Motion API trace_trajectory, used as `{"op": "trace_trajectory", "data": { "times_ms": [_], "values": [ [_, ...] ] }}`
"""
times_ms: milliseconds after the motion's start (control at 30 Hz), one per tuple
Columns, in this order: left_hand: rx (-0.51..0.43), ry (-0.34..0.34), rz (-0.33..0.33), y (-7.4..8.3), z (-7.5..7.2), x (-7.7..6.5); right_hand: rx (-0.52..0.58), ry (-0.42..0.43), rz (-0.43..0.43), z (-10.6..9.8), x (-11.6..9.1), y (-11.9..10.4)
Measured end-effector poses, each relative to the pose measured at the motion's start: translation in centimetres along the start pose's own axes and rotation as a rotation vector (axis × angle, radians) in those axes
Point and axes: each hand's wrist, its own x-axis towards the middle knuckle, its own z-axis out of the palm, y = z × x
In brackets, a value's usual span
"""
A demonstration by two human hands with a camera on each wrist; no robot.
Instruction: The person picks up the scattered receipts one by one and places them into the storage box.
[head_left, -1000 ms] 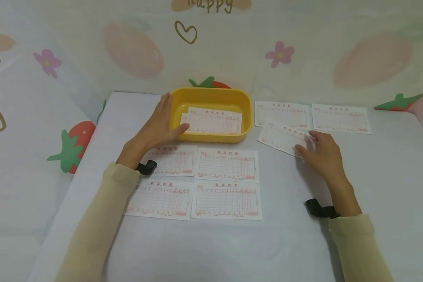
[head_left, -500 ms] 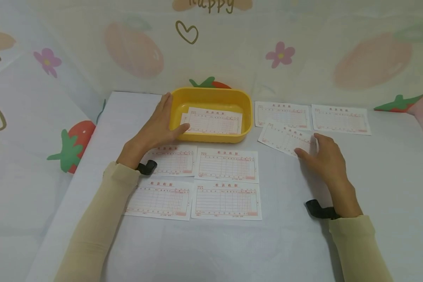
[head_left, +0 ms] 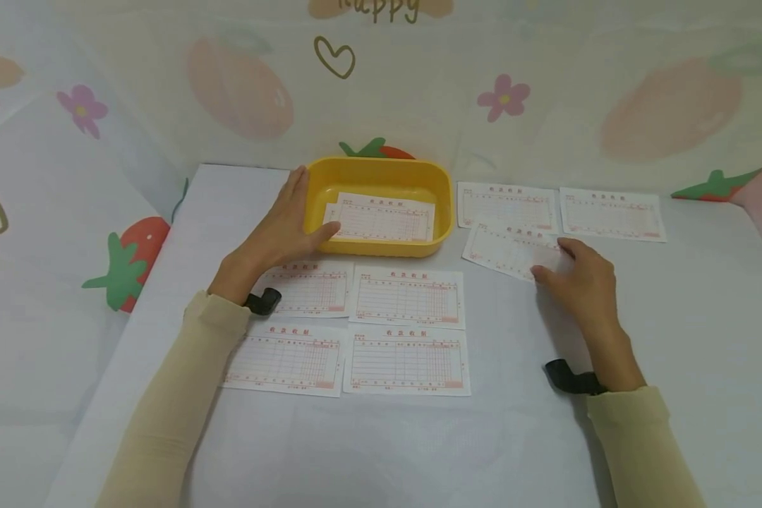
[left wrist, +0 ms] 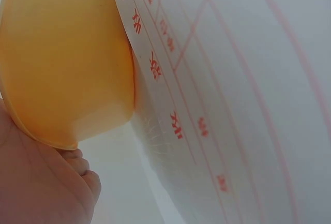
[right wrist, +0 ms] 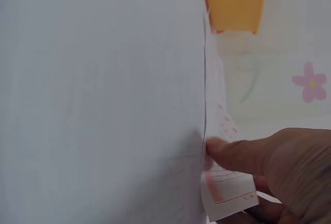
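Note:
My left hand [head_left: 273,236] holds the left end of a yellow plastic tray [head_left: 377,248], its thumb over the front rim and its fingers along the left side. Inside the tray lie overlapping receipt slips [head_left: 384,217] printed in red. To the right of it, my right hand [head_left: 584,286] has the right end of a tilted receipt slip [head_left: 504,252] between thumb and fingers. In the right wrist view the thumb [right wrist: 238,154] is at the edge of that slip, whose corner [right wrist: 235,200] shows in front of the fingers. The exact finger contact is partly hidden.
Two receipt slips lie behind the tilted one, a left one [head_left: 508,204] and a right one [head_left: 612,214]. Several more slips [head_left: 406,360] lie in two rows in front of the tray, partly under my left arm. A patterned cloth [head_left: 546,127] hangs behind the white table.
My right hand has shifted slightly right along the tilted slip, then back left onto its right end. My left hand and the tray have stayed in place.

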Motion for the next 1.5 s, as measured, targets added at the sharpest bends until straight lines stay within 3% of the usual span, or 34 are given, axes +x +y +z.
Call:
{"op": "trace_trajectory", "data": {
  "times_ms": [233, 1133, 1500],
  "values": [
    [-0.002, 0.006, 0.000, -0.2, 0.0, -0.1, 0.074, 0.092, -0.020, 0.1, -0.2, -0.4],
    [-0.012, 0.000, -0.007, -0.3, 0.2, 0.1, 0.089, 0.098, -0.142, -1.5, 0.1, 0.8],
    [-0.016, 0.002, 0.000, -0.1, 0.1, 0.1, 0.119, 0.130, -0.128, -1.8, 0.1, 1.0]
  ]
}}
